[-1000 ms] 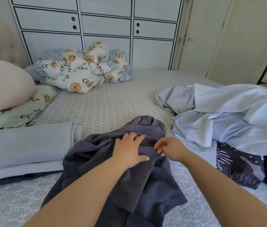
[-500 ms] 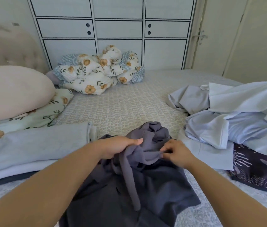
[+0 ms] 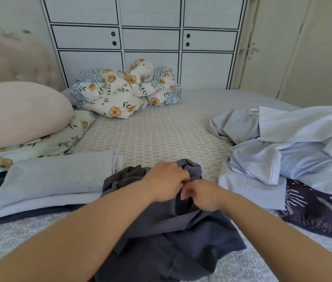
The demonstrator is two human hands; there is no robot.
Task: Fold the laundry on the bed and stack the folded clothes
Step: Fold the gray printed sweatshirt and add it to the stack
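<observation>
A dark grey garment [image 3: 177, 237] lies crumpled on the bed right in front of me. My left hand [image 3: 167, 184] grips a bunched fold near its far end, and my right hand [image 3: 201, 195] pinches the same cloth just beside it, the two hands touching. To the left sits a stack of folded clothes [image 3: 55, 182], pale blue on top with a dark piece underneath. On the right is a loose heap of pale blue and white laundry [image 3: 295, 151] over a dark patterned garment [image 3: 315, 210].
The patterned bedsheet [image 3: 157, 135] stretches ahead. A floral duvet [image 3: 126, 92] is bundled at the far side. A beige pillow [image 3: 18, 112] and a floral pillow [image 3: 59, 137] lie at the left. White cabinets [image 3: 151, 37] and a door [image 3: 266, 45] stand behind.
My left hand went from flat on the grey garment to gripping a fold, and both hands have come together on the bunched cloth. The view has shifted left.
</observation>
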